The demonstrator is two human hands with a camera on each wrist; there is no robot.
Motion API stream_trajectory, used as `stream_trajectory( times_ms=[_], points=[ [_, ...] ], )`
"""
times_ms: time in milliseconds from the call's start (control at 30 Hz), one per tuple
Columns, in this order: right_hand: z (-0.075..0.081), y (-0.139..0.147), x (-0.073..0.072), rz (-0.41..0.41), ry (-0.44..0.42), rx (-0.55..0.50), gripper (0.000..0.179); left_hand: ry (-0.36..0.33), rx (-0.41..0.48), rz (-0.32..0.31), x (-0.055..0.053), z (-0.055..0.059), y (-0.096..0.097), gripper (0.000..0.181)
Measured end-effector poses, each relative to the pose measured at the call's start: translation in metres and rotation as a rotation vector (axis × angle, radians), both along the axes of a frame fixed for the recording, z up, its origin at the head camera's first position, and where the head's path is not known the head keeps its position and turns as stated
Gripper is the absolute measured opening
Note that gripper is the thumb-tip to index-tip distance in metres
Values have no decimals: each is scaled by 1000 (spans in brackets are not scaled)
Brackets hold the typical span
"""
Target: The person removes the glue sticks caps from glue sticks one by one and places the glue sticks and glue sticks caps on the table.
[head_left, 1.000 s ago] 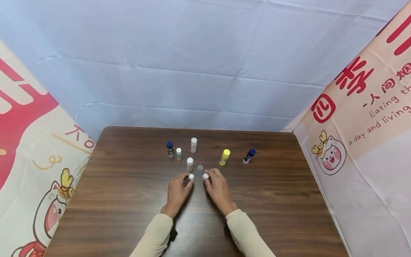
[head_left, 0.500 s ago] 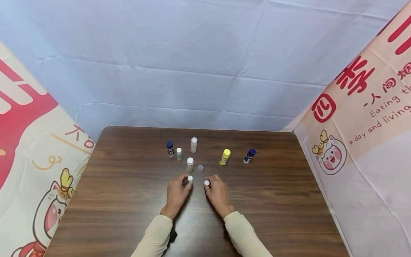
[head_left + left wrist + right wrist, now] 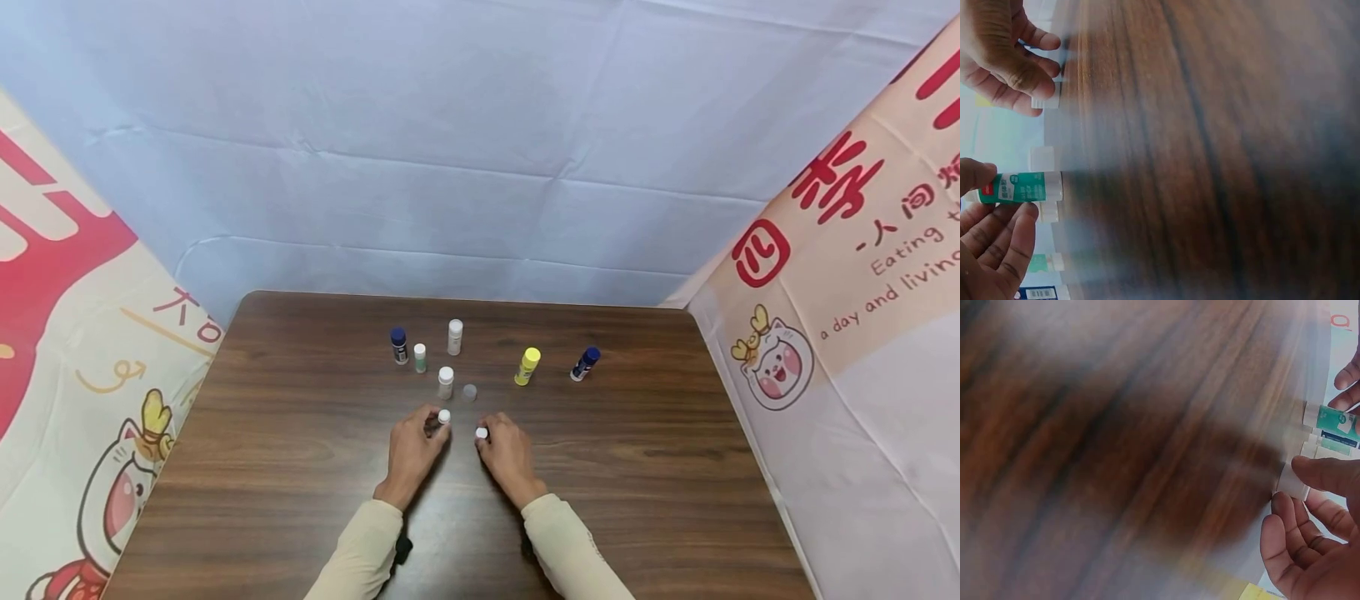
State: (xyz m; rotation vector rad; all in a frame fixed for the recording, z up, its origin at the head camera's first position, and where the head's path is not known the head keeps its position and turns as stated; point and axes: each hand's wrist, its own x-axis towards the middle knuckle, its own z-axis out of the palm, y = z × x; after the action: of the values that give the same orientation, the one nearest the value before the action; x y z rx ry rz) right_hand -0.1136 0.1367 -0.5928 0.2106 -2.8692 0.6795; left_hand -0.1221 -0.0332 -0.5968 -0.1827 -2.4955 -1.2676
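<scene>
Left to right on my head feed: navy-capped stick [image 3: 399,347] upright toward the back of the worktop [image 3: 637,467], which is dark wood grain; then the left hand [image 3: 408,450], thumb and fingers pinching a green-labelled stick [image 3: 1022,187] in front of the group; its long axis is vertical, white base down at the worktop, white top up; smooth plastic cylinder, red patch and white panel on the label, Chinese characters I can't read cleanly; behind that hand a small green-and-white stick [image 3: 420,359], a white-topped bottle [image 3: 446,384] and a tall white tube [image 3: 455,337], all upright; translucent round piece [image 3: 469,392] just right of the bottle; then a short white cylinder [image 3: 1046,95], fine ribs round its side, axis near vertical, pinched between thumb and fingers of the right hand [image 3: 510,458], low over the worktop, contact I can't tell; further back, yellow stick [image 3: 527,367], then blue-and-white stick [image 3: 585,365]; right banner [image 3: 862,333] reads "a day and living".
</scene>
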Motion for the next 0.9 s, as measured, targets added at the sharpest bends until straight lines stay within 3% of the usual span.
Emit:
stream_trajectory(
  times_ms=[267, 900],
  points=[
    [0, 1, 0, 12, -1, -11, 21, -36, -7, -3, 0, 2, 0, 18],
    [-1, -2, 0, 7, -14, -14, 24, -15, -80, 17, -2, 0, -2, 21]
  ],
)
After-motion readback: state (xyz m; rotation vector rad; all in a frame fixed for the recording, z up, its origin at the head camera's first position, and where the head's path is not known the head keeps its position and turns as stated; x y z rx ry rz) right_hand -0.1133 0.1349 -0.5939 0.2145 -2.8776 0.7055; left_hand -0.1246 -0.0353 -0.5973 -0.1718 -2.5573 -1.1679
